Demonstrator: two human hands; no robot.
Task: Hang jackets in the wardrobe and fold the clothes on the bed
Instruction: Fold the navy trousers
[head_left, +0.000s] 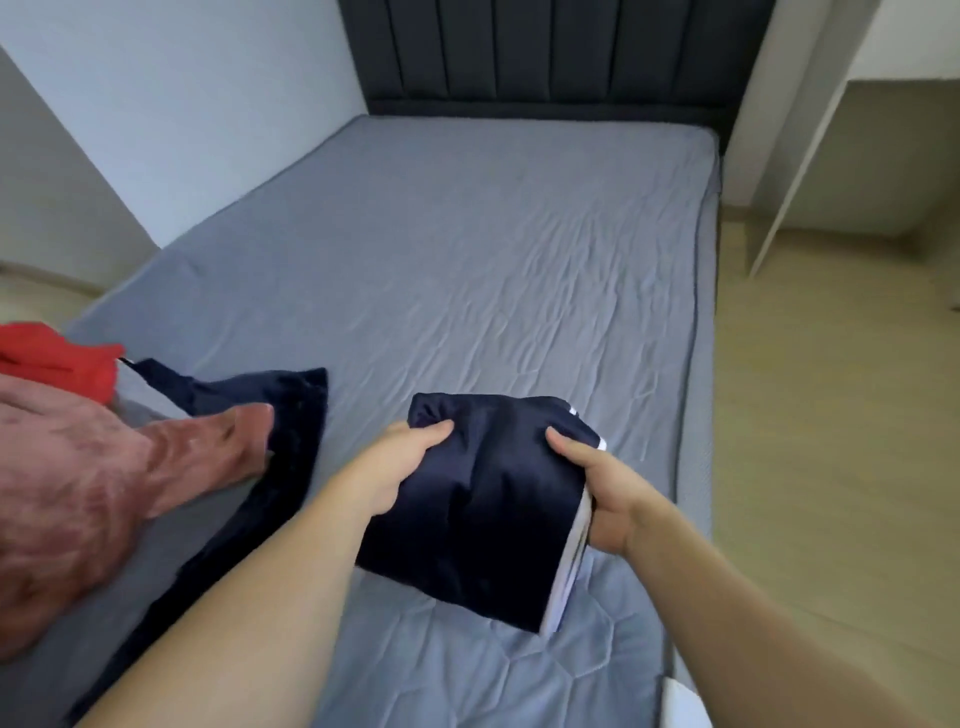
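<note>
1. Folded navy garment (483, 499) with white side stripes held just above the near part of the bed (467, 249), right of centre.
2. Left hand (395, 467) gripping its left edge, thumb on top of the cloth, fingers hidden beneath.
3. Right hand (597, 488) gripping its right, striped edge, thumb on top.
4. Second navy garment (270, 447) spread flat near the bed's left edge, partly under a mottled pink-brown garment (78, 493).
5. Red garment (57, 358) bunched at the far left, beside the pink-brown one.
6. Wrinkled grey sheet bare from mid-bed to the dark padded headboard (550, 52).
7. Wooden floor (831, 415) along the bed's right edge; white wardrobe panel (800, 171) at far right.
</note>
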